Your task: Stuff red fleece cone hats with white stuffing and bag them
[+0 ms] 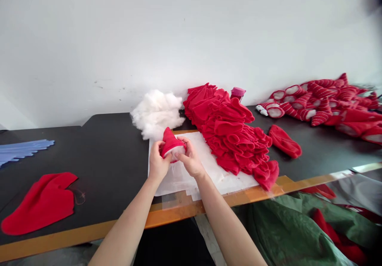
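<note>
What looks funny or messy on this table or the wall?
The flat red fabric piece at the left has loose threads trailing from its edge, so it may be fraying. The wall has small dark scuffs. Nothing looks spilled; the white stuffing is piled together.

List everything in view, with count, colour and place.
Filled piece: one, red and white, in both hands
Fluff: one heap, white, behind hands
Fabric pile: one, red, right of centre
Lidded container: one, pink lid, behind pile
Loose pieces: two, red, far left and right of pile
Striped pieces: many, red-white, far right
Strips: several, blue, left
Sheeting: green, below right
Table: one, black
Wall: white, behind
Hands: two, left, right
</note>
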### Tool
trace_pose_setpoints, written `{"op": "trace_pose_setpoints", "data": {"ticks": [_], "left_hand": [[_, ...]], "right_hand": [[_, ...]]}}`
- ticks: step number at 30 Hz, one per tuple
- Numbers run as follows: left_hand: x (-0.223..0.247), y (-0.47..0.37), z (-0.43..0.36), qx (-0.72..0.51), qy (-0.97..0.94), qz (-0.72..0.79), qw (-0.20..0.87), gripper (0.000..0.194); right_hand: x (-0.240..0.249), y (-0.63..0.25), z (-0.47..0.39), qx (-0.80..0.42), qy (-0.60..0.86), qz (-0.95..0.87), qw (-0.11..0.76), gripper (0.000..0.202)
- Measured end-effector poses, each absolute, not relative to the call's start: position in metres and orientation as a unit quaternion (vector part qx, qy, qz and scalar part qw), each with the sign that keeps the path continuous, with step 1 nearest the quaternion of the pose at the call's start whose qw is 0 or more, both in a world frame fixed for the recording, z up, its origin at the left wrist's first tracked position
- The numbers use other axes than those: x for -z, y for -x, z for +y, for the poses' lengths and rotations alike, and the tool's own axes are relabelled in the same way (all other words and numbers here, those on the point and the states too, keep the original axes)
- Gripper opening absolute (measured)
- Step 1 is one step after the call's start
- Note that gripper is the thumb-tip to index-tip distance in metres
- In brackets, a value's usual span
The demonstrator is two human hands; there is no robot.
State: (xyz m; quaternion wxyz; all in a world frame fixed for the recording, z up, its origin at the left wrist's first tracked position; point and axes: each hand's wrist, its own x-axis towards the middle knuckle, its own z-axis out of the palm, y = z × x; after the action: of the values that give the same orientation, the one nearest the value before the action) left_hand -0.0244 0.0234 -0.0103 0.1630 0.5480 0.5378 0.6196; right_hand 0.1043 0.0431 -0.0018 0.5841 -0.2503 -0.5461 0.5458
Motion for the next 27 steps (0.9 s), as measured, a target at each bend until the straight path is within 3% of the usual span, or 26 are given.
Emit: {"op": "trace_pose_setpoints", "data": {"ticks": [7,12,18,21,25,27], "left_hand": [[0.002,0.020,0.017,-0.627,-0.559,0.488,0.237,0.031],[0.008,0.025,0.019,-0.587,-0.585,0.538,0.155,0.007],[0.009,0.022,0.020,-0.612,-0.544,0.564,0.112,0.022],[0.001,0.020,0.018,-0.673,-0.478,0.480,0.299,0.027],[-0.012,0.021,0.015,-0.663,-0.307,0.272,0.626,0.060],[-0.015,0.021,0.015,-0.648,-0.226,0.259,0.680,0.051]], "right_hand": [[0.010,-0.103,0.050,-0.549,0.293,-0.479,0.619,0.028],[0.013,-0.099,0.047,-0.427,0.284,-0.597,0.616,0.014],[0.021,-0.099,0.049,-0.284,0.361,-0.605,0.650,0.017],[0.017,-0.102,0.052,-0.314,0.339,-0.567,0.682,0.014],[0.011,-0.103,0.053,-0.423,0.309,-0.500,0.690,0.021],[0.012,-0.100,0.052,-0.436,0.310,-0.525,0.662,0.025]]}}
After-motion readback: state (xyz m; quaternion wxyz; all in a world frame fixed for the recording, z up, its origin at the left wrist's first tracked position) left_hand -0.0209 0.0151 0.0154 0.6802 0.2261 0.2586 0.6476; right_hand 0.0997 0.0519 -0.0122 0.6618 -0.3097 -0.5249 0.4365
